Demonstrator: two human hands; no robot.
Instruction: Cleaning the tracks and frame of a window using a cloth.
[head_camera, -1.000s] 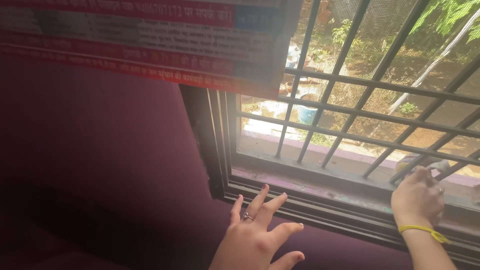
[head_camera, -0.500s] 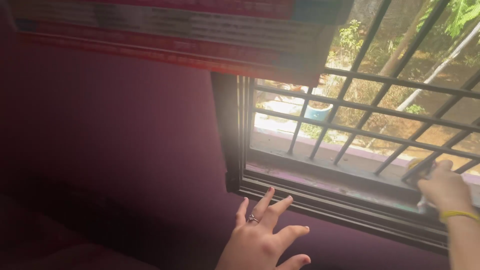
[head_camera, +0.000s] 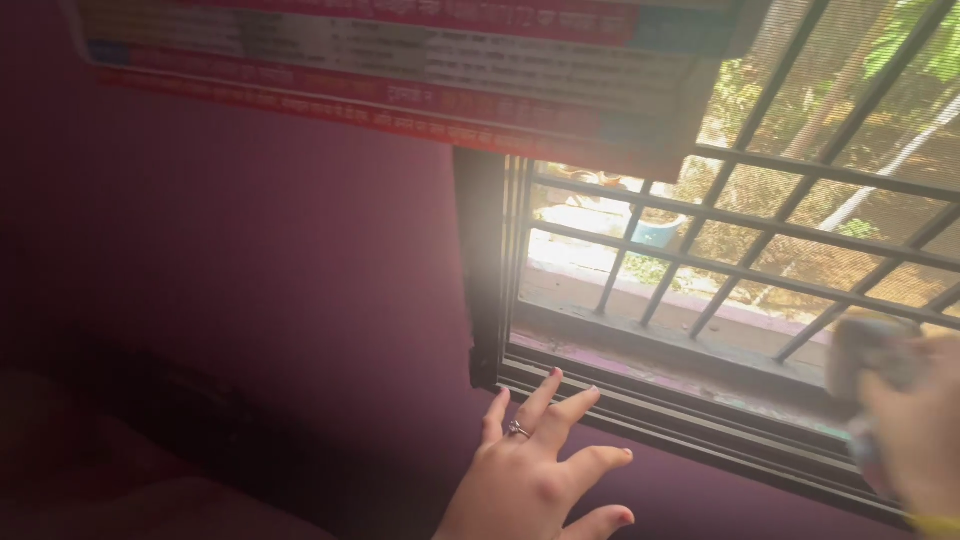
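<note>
My left hand (head_camera: 535, 470) rests flat on the dark purple wall just below the window frame (head_camera: 660, 410), fingers spread, a ring on one finger, fingertips touching the frame's lower track. My right hand (head_camera: 915, 425) is at the right edge, blurred, closed around a pale greyish object (head_camera: 865, 350) that looks like a cloth or small bottle, held over the window sill (head_camera: 700, 345). A yellow band shows at that wrist.
A metal grille (head_camera: 760, 220) with crossing bars covers the window, with plants and a blue pot outside. A printed calendar or poster (head_camera: 400, 60) hangs on the wall above, overlapping the window's top left.
The view has shifted left, so the window sits further right. My right hand has lifted off the sill with the pale object and come towards me. My left hand stays spread on the wall.
</note>
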